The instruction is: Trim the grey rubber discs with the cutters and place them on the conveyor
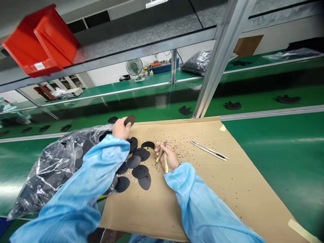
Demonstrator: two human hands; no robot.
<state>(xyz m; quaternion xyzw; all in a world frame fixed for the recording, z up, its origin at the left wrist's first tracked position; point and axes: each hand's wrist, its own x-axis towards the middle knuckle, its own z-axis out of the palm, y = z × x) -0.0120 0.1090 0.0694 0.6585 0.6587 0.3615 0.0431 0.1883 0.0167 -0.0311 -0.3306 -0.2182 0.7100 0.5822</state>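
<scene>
Pinched in my left hand (122,128) is a flat dark oval plastic piece (130,120), held above the cardboard's far left edge. My right hand (169,158) is wrapped round a pair of cutting pliers (165,161) with pale yellow handles, their small metal jaws pointing away from me. Between the hands lies a loose group of black oval pieces (141,171), some overlapping. A curved black piece (148,144) rests just left of the pliers. Tiny dark scraps (182,148) are scattered over the cardboard sheet (202,189) around my right hand.
A clear plastic bag (54,162) full of dark pieces lies at the left. A slim white utility knife (209,150) rests on the cardboard. Beyond runs a green belt (157,104) carrying several black parts. A metal post (215,64) and a shelf with a red bin (42,44) stand ahead.
</scene>
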